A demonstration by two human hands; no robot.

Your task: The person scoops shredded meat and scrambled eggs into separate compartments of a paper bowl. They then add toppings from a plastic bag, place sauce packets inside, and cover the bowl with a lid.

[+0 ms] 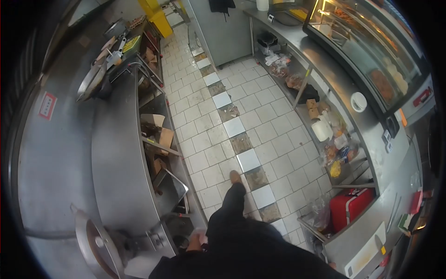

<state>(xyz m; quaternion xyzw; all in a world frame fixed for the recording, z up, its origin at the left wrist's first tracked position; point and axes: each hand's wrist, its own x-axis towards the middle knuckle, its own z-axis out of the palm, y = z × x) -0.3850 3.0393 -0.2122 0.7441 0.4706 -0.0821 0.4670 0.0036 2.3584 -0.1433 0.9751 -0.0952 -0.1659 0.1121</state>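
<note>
Low beside my dark clothing, my left hand hangs close to the shelving under the left counter. Its fingers are blurred and partly hidden, so whether it holds anything is unclear. Only a sliver of my right hand shows past my dark sleeve, near the right-hand worktop; its fingers are out of sight. A large lidded pan stands at the lower left, nearest my left hand. On the right worktop lies a white cutting board with a knife across it.
A tiled floor with a broken tile strip runs ahead between steel counters. Left shelves hold cardboard boxes. Right shelves hold bagged goods and a red case. A glass food display stands on the right counter.
</note>
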